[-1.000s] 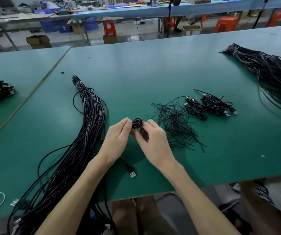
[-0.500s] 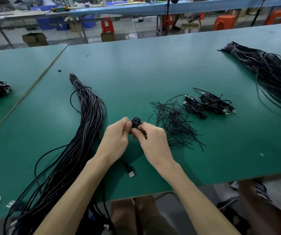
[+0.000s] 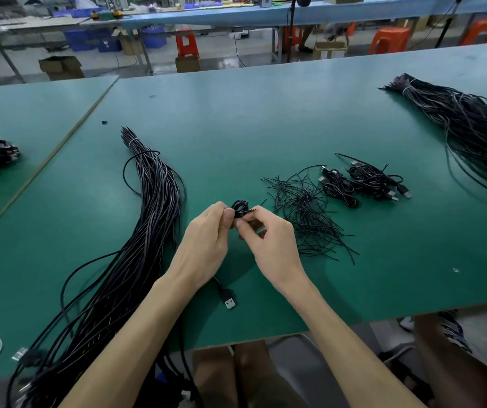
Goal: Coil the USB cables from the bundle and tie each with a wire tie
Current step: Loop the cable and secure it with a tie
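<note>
Nearest you on the green matte surface [image 3: 266,113], a black USB plug with a silver tip [image 3: 230,301] lies flat. Its lead runs up under your left wrist.

Just beyond it, your hands meet above the surface. Your left hand [image 3: 207,245] pinches a small black coiled USB cable [image 3: 240,208] between thumb and fingers. Your right hand [image 3: 268,240] curls its fingers in against the same coil from the right. You cannot tell from here whether a wire tie sits between those fingertips. The coil's loops stick up just past both thumbs, held off the surface.

To your left, a long bundle of black cables [image 3: 148,231] sweeps from the near edge up to a pale band at its far end. One strand loops out of it on the left.

Right of your hands lies a loose pile of thin black wire ties [image 3: 304,207]. Just beyond and right of that pile sit finished black cable coils [image 3: 363,181], their plugs pointing right.

Far right, a second banded bundle of black cables [image 3: 471,128] fans out toward the edge.
</note>
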